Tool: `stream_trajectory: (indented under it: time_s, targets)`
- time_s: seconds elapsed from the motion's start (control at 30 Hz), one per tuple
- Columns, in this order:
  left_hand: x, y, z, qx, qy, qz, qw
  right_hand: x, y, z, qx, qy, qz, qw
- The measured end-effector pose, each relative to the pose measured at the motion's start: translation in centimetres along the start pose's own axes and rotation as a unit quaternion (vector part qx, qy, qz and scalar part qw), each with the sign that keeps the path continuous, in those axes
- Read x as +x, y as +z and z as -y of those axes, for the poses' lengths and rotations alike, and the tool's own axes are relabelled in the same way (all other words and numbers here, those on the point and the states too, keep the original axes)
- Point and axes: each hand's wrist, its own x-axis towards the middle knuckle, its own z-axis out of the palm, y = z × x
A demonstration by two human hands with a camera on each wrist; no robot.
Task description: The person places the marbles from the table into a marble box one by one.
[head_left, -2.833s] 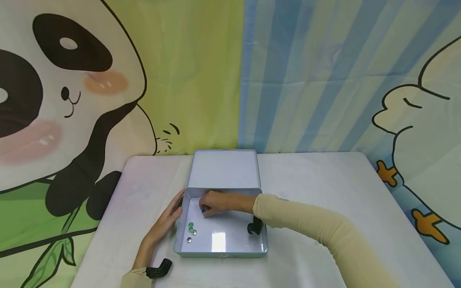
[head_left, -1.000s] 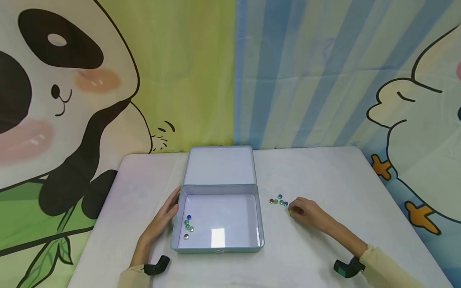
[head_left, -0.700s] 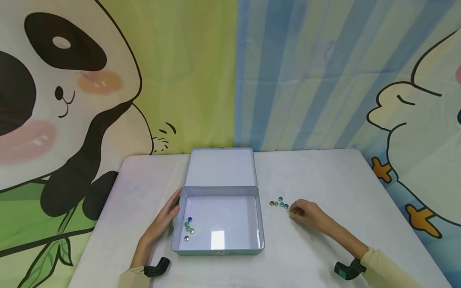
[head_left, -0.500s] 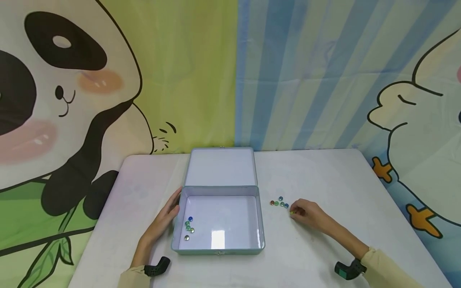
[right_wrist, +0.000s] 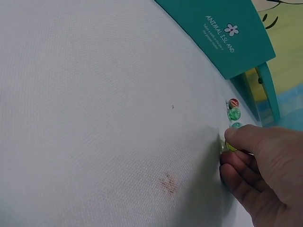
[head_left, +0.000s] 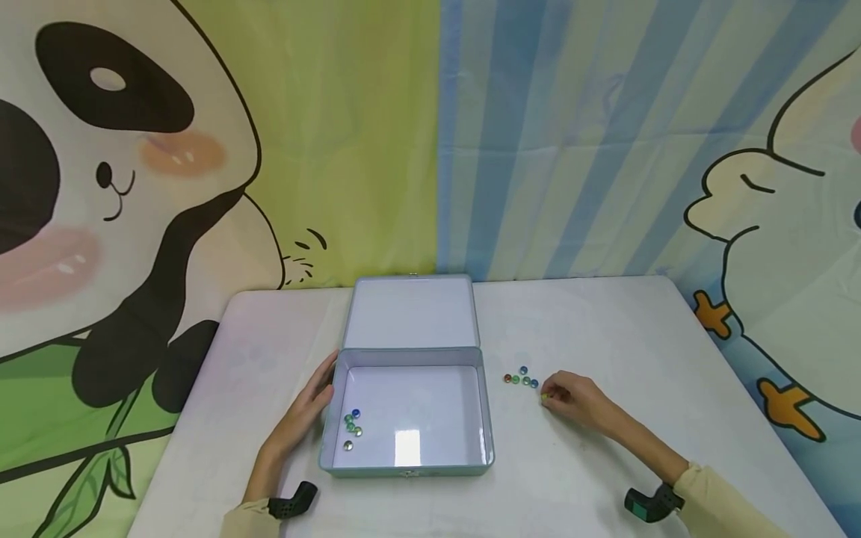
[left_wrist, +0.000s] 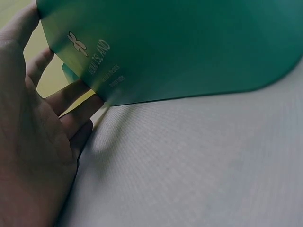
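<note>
An open tin box (head_left: pixel 447 472), green outside with a pale inside, stands mid-table with its lid (head_left: pixel 413 312) tipped back. My left hand (head_left: pixel 299 418) rests its outstretched fingers against the box's left wall; the left wrist view shows the fingertips (left_wrist: pixel 97 99) on the green side. On the table right of the box, my right hand (head_left: pixel 577 400) pinches a yellow-green marble (right_wrist: pixel 230 146) between thumb and fingers. Just left of it lie a red marble (head_left: pixel 507 379), green ones and blue ones (head_left: pixel 523 370). Inside the box sit a blue marble (head_left: pixel 356 412), green ones (head_left: pixel 350 427) and a clear-looking one (head_left: pixel 347 445).
The white-covered table (head_left: pixel 592 321) runs back to a cartoon curtain (head_left: pixel 363 149). Black wrist cameras sit on the left wrist (head_left: pixel 293 501) and the right wrist (head_left: pixel 652 504). A small reddish stain (right_wrist: pixel 168 183) marks the cloth near my right hand.
My right hand has left a blue marble in the box, moved right and taken hold of a yellow-green marble; lately it stays still. The blue marble has shifted slightly. My left hand stays put.
</note>
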Motion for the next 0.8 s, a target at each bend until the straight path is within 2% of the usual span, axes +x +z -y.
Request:
stream_trajectory:
  time_s: [0.27, 0.47, 0.6, 0.73, 0.8]
  targets:
    - [-0.1, 0.0, -0.1, 0.007, -0.009, -0.004, 0.9999, 0.0, 0.0, -0.2, -0.002, -0.004, -0.001, 1.000]
    - [0.0, 0.0, -0.2, 0.004, -0.004, -0.002, 1.0000, 0.7, -0.1, 0.5, 0.013, 0.023, 0.006, 1.000]
    - [0.1, 0.0, -0.1, 0.002, -0.001, -0.002, 1.0000, 2.3, -1.0, 2.2, 0.034, 0.025, 0.011, 0.999]
    - [0.1, -0.1, 0.1, 0.001, 0.000, 0.000, 1.0000, 4.7, -2.4, 4.8, 0.037, -0.023, 0.019, 0.999]
    - [0.1, -0.1, 0.1, 0.007, -0.002, 0.001, 1.0000, 6.0, -3.1, 6.4, 0.039, -0.042, 0.038, 0.998]
